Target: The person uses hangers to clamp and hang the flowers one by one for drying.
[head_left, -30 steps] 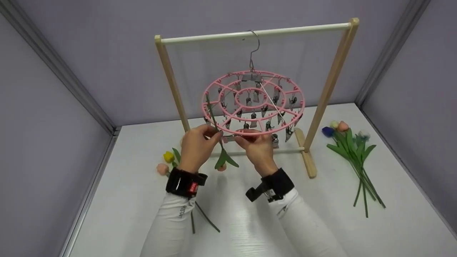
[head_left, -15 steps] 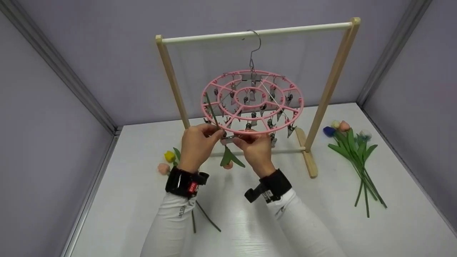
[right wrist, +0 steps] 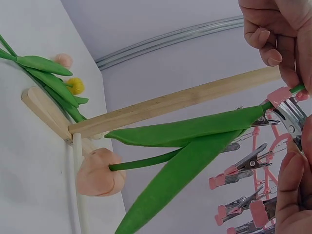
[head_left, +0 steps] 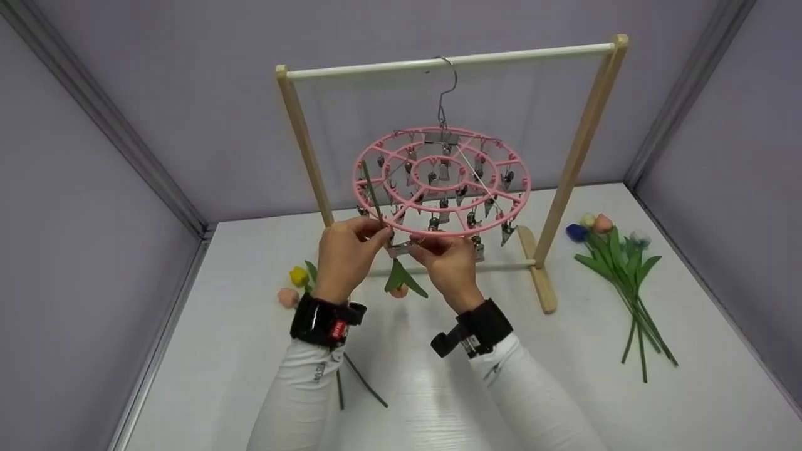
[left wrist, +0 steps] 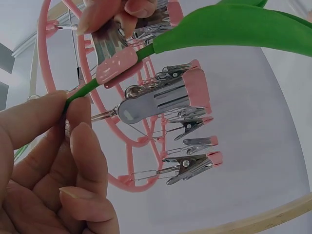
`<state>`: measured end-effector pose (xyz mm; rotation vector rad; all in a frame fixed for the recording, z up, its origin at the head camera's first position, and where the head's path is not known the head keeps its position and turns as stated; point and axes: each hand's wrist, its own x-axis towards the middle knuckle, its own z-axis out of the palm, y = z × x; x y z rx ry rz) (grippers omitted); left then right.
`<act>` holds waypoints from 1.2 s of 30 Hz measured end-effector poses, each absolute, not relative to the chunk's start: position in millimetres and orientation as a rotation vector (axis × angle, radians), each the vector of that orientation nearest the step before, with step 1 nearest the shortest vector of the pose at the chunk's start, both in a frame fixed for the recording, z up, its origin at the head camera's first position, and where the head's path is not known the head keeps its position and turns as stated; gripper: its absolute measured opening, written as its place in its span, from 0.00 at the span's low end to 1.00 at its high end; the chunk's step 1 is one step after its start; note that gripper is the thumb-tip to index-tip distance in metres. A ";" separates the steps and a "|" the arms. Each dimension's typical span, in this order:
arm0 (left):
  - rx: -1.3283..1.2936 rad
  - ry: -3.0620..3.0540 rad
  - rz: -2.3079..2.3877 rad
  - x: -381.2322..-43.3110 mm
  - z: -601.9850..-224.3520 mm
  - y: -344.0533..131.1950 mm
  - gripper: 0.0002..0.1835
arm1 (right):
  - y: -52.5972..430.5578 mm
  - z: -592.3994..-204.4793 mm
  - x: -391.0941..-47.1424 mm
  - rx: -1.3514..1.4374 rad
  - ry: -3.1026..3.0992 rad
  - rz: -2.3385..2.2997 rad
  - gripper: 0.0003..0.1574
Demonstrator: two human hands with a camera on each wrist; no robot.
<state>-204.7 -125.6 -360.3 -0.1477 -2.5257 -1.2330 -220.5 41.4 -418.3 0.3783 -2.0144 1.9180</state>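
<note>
An artificial peach tulip (right wrist: pixel 101 173) hangs blossom down, its green leaves (head_left: pixel 401 279) below the front left rim of a pink round clip hanger (head_left: pixel 438 235). My left hand (head_left: pixel 346 255) pinches its stem between thumb and forefinger. With thumb and fingers my right hand (head_left: pixel 452 266) holds a metal clip (left wrist: pixel 109 44) of that hanger. The clip's pink tips (left wrist: pixel 117 66) lie across the stem, between my left fingertips and the leaves. The stem's cut end rises past the rim. Several other clips (left wrist: pixel 165 102) dangle nearby, holding nothing.
The hanger's hook (head_left: pixel 452 78) hangs from the white rail (head_left: pixel 532 56) of a wooden stand (head_left: pixel 579 144). Several tulips (head_left: pixel 617 257) lie on the white table (head_left: pixel 413 388) at the right. A yellow tulip (head_left: pixel 299 275) and a peach one (head_left: pixel 288 297) lie at the left.
The tulip's leaves and blossom have shifted slightly right, and the hanger has turned a little. The clip has swung slightly at the stem. Both hands keep nearly the same place and grip.
</note>
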 end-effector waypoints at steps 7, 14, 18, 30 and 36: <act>-0.143 -2.521 -1.231 -207.1 -362.8 -128.0 0.07 | 43.1 -437.0 -234.9 0.442 -2.025 1.977 0.10; -0.111 -2.533 -1.236 -211.8 -371.2 -131.6 0.07 | 43.8 -442.8 -237.2 0.492 -2.086 2.133 0.20; -0.082 -2.543 -1.240 -216.4 -377.8 -134.2 0.08 | 42.4 -447.3 -236.1 0.475 -2.119 2.184 0.27; 0.002 -2.511 -1.289 -227.5 -392.1 -149.0 0.09 | 41.0 -458.4 -209.9 0.553 -2.425 2.052 0.32; 0.035 -2.495 -1.351 -231.2 -398.4 -160.1 0.12 | 50.6 -465.1 -188.8 0.622 -2.484 1.851 0.24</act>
